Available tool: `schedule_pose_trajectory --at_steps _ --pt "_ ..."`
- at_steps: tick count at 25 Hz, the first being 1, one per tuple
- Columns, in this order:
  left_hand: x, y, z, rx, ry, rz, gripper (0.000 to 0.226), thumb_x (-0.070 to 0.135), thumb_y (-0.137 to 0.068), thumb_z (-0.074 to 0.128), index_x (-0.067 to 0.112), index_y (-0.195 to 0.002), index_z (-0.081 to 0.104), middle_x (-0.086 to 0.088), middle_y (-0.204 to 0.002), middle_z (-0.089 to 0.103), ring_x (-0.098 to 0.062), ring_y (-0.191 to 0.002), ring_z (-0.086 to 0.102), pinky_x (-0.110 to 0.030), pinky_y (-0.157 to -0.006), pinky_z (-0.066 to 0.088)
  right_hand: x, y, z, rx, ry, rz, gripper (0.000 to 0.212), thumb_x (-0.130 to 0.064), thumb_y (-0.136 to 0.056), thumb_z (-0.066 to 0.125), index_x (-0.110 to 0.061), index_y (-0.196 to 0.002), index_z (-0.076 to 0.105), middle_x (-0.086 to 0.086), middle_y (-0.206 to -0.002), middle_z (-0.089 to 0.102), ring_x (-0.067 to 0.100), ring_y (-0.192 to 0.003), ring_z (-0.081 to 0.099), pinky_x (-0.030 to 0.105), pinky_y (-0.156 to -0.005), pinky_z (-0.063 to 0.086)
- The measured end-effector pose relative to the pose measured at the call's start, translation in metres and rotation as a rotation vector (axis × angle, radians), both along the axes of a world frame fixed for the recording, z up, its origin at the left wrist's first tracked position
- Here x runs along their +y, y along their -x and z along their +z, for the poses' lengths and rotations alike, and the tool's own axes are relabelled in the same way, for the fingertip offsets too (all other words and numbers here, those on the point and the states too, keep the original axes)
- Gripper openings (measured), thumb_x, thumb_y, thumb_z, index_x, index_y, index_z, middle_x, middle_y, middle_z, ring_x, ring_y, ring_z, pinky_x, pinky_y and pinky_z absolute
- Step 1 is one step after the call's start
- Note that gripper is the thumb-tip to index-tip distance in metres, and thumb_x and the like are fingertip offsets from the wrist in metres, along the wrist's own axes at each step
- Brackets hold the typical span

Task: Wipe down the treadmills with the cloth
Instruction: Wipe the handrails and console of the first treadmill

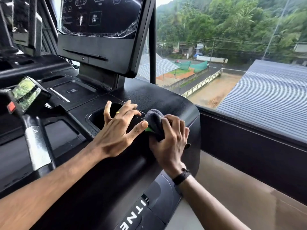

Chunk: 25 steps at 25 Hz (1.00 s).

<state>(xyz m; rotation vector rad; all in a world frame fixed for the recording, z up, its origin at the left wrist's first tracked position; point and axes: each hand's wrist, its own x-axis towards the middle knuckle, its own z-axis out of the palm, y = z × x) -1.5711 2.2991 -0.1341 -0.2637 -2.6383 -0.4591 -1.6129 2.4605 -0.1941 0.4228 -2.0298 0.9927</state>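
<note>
While bunched in the right hand [169,143], the cloth [155,122] looks dark grey.

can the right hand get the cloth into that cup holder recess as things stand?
Probably not directly. The left hand is spread over the cup holder recess, fingers across its opening. The right hand, gripping the cloth, sits just beside it, so moving the left hand would free the way.

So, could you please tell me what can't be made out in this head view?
- Cup holder floor: hidden by the left hand.
- Cloth: mostly wrapped inside the right hand.
- Console screen icons: blurred, top cut off.
- Side lettering: cut by the bottom edge.
</note>
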Motion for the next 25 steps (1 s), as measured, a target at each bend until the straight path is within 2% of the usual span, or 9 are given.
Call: schedule_pose_trajectory --at_steps 3,5,8,11,14,16,18,23,25 --pt "0.001 -0.003 0.001 0.007 0.039 -0.016 0.08 0.077 -0.09 0.019 0.017 -0.13 0.056 0.01 -0.154 0.035 0.001 -0.151 0.011 -0.041 -0.117 -0.023 0.015 0.053 0.015 -0.016 -0.042 -0.048 0.033 -0.04 -0.071 0.065 -0.021 -0.098 0.069 0.0 -0.103 0.062 0.025 -0.096 0.053 0.034 -0.082 0.034" --pt "0.002 -0.004 0.001 -0.004 0.043 -0.028 0.076 0.076 -0.09 0.021 0.02 -0.126 0.057 0.009 -0.154 0.036 -0.001 -0.151 0.012 -0.041 -0.117 -0.023 0.033 0.095 0.012 -0.133 0.08 -0.172 0.04 -0.033 -0.074 0.072 -0.018 -0.111 0.067 0.005 -0.109 0.062 0.029 -0.104 0.053 0.033 -0.085 0.031" --pt "0.003 -0.003 0.003 -0.016 0.026 -0.031 0.074 0.076 -0.088 0.021 0.022 -0.124 0.057 0.008 -0.154 0.037 -0.001 -0.151 0.013 -0.039 -0.117 -0.022 0.062 0.122 -0.012 -0.396 0.468 -0.215 0.064 -0.039 -0.079 0.067 -0.01 -0.135 0.054 0.016 -0.126 0.061 0.035 -0.121 0.052 0.041 -0.102 0.038" --pt "0.002 -0.003 0.002 -0.028 0.017 -0.048 0.077 0.079 -0.087 0.02 0.022 -0.127 0.055 0.009 -0.154 0.035 0.0 -0.151 0.011 -0.039 -0.117 -0.022 0.043 0.067 -0.044 -0.469 0.833 -0.19 0.072 -0.054 -0.076 0.048 -0.008 -0.132 0.052 0.018 -0.121 0.062 0.036 -0.115 0.057 0.046 -0.101 0.043" --pt "0.001 -0.002 0.002 -0.039 0.036 -0.068 0.082 0.082 -0.087 0.017 0.023 -0.129 0.053 0.01 -0.154 0.035 0.001 -0.15 0.011 -0.04 -0.118 -0.021 -0.008 -0.028 -0.066 -0.362 0.864 -0.137 0.061 -0.041 -0.079 0.05 0.001 -0.123 0.053 0.014 -0.113 0.06 0.03 -0.107 0.055 0.043 -0.098 0.04" --pt "0.001 -0.002 0.001 -0.048 0.048 -0.08 0.082 0.082 -0.087 0.017 0.023 -0.129 0.053 0.011 -0.154 0.035 0.001 -0.15 0.011 -0.042 -0.118 -0.02 -0.017 -0.037 -0.067 -0.36 0.886 -0.158 0.058 -0.036 -0.077 0.051 0.003 -0.12 0.054 0.014 -0.113 0.06 0.028 -0.106 0.053 0.039 -0.098 0.039" --pt "0.001 -0.003 0.001 -0.052 0.049 -0.075 0.08 0.082 -0.088 0.017 0.024 -0.129 0.053 0.011 -0.154 0.035 0.002 -0.15 0.01 -0.043 -0.118 -0.02 0.0 0.004 -0.059 -0.419 0.867 -0.243 0.06 -0.036 -0.08 0.051 0.002 -0.128 0.051 0.02 -0.121 0.059 0.033 -0.115 0.053 0.043 -0.101 0.036" --pt "0.001 0.0 0.003 -0.087 0.033 -0.079 0.08 0.082 -0.086 0.018 0.025 -0.131 0.052 0.012 -0.156 0.031 0.006 -0.149 0.003 -0.039 -0.118 -0.022 0.077 0.142 -0.027 -0.911 0.78 -0.334 0.07 -0.031 -0.093 0.053 -0.013 -0.153 0.022 0.018 -0.148 0.041 0.036 -0.139 0.036 0.049 -0.111 0.032" --pt "0.001 0.001 0.004 -0.081 0.025 -0.09 0.08 0.082 -0.086 0.018 0.026 -0.132 0.051 0.013 -0.158 0.028 0.008 -0.149 0.0 -0.038 -0.118 -0.022 0.082 0.149 -0.023 -0.916 0.807 -0.292 0.068 -0.037 -0.095 0.052 -0.016 -0.152 0.023 0.018 -0.148 0.042 0.037 -0.138 0.037 0.05 -0.111 0.033"
